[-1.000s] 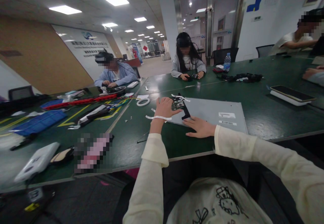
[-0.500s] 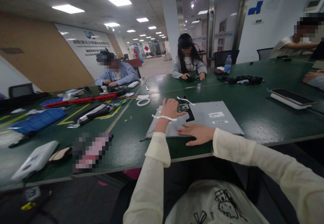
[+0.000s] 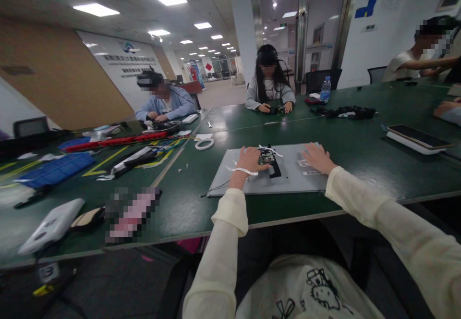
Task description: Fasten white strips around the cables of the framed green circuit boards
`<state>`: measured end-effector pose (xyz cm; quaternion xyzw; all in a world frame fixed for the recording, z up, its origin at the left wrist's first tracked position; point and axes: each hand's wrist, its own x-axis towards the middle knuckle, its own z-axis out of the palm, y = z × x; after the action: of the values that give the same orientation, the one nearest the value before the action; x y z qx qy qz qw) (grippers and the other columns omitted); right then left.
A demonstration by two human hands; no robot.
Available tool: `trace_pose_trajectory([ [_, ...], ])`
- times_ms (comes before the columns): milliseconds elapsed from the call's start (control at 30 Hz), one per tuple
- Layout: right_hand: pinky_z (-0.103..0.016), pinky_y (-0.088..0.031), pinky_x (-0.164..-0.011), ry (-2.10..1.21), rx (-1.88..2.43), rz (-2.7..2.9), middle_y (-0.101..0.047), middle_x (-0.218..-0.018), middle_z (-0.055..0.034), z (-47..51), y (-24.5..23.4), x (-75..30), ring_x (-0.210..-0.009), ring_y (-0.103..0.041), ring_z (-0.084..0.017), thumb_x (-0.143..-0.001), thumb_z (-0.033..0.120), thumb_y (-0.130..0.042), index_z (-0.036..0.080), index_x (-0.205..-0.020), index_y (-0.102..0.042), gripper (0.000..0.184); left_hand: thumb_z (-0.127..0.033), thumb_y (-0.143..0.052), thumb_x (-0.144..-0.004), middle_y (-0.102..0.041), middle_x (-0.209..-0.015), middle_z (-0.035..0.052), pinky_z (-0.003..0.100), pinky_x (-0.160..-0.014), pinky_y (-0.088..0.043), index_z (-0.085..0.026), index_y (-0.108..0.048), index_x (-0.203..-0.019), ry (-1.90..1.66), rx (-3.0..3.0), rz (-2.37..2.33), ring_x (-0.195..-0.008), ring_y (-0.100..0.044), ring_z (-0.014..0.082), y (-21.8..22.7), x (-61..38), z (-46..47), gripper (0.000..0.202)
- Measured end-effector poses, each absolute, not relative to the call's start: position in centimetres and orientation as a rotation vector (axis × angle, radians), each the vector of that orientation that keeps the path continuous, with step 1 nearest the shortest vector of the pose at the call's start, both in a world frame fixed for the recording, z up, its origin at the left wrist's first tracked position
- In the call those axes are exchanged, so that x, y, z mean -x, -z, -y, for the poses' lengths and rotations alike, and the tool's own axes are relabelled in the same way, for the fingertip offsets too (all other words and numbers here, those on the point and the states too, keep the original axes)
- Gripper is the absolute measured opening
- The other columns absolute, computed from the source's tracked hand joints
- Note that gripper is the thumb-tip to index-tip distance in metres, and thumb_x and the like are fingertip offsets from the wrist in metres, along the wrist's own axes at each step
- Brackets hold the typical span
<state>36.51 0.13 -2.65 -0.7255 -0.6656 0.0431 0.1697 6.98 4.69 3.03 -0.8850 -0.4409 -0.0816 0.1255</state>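
A flat grey display panel (image 3: 230, 184) lies on the green table in front of me, with labels on its right part. Spread over its left half is my left hand (image 3: 248, 159), fingers and thumb apart, beside a small green circuit board (image 3: 267, 157). A black strip (image 3: 276, 170) runs from the board toward me. One white strip (image 3: 242, 170) crosses near my left wrist; another white strip (image 3: 274, 150) lies at the board's far side. My right hand (image 3: 319, 157) rests open at the panel's right end, partly covering the white labels (image 3: 312, 172).
A roll of white tape (image 3: 204, 144) lies beyond the panel's left corner. To the right is a phone on a white box (image 3: 416, 139). Further left are a blue tray (image 3: 57, 170) and a white device (image 3: 52, 226). Several people work around the table.
My right hand has moved from the panel's near edge to its right end. The panel has turned slightly and my left hand has shifted a little right with the board.
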Motion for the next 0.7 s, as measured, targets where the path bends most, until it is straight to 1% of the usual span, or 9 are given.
trace_pose_trajectory([
  [67,-0.066,-0.026,-0.102,-0.098,2.181,1.960,-0.026,-0.154,-0.0113,-1.2,4.0,-37.3,-0.137,-0.024,-0.041,-0.096,0.054,-0.018,0.024,-0.149,-0.033,0.062,-0.068,-0.054,-0.077,-0.060,-0.118,0.0129,0.052,-0.110,-0.021,-0.018,-0.060,-0.103,0.236,2.587,1.283,-0.119,-0.047,0.0299,-2.7,-7.4,-4.8,0.056],
  [200,-0.065,-0.026,-0.101,-0.041,2.123,2.111,-0.027,-0.154,-0.0076,-1.8,5.0,-37.3,-0.136,-0.025,-0.040,-0.095,0.055,-0.018,0.030,-0.148,-0.033,0.060,-0.069,-0.052,-0.078,-0.060,-0.116,0.0129,0.052,-0.109,-0.021,-0.017,-0.060,-0.102,0.255,2.600,1.245,-0.119,-0.047,0.0299,-2.3,-8.0,-5.2,0.058],
  [433,-0.063,-0.024,-0.104,-0.059,2.060,2.175,-0.024,-0.156,-0.0051,-2.1,4.5,-36.8,-0.138,-0.023,-0.040,-0.095,0.056,-0.016,0.030,-0.150,-0.030,0.062,-0.073,-0.051,-0.076,-0.060,-0.116,0.0136,0.051,-0.108,-0.024,-0.017,-0.060,-0.102,0.211,2.621,1.264,-0.116,-0.049,0.0309,-1.6,-8.2,-5.1,0.062],
  [567,-0.062,-0.024,-0.105,-0.067,2.026,2.223,-0.022,-0.157,-0.0049,-2.3,4.4,-36.4,-0.138,-0.023,-0.039,-0.094,0.056,-0.016,0.029,-0.151,-0.028,0.063,-0.069,-0.053,-0.077,-0.060,-0.119,0.0133,0.049,-0.108,-0.024,-0.018,-0.061,-0.102,0.177,2.625,1.319,-0.117,-0.049,0.0304,-1.0,-8.2,-4.8,0.057],
  [700,-0.062,-0.024,-0.105,-0.056,2.013,2.229,-0.022,-0.157,-0.0042,-2.5,4.5,-36.3,-0.138,-0.022,-0.039,-0.094,0.057,-0.015,0.030,-0.150,-0.029,0.064,-0.068,-0.053,-0.078,-0.060,-0.118,0.0131,0.049,-0.107,-0.025,-0.018,-0.060,-0.104,0.173,2.627,1.350,-0.117,-0.049,0.0307,-0.7,-8.3,-4.4,0.056],
])
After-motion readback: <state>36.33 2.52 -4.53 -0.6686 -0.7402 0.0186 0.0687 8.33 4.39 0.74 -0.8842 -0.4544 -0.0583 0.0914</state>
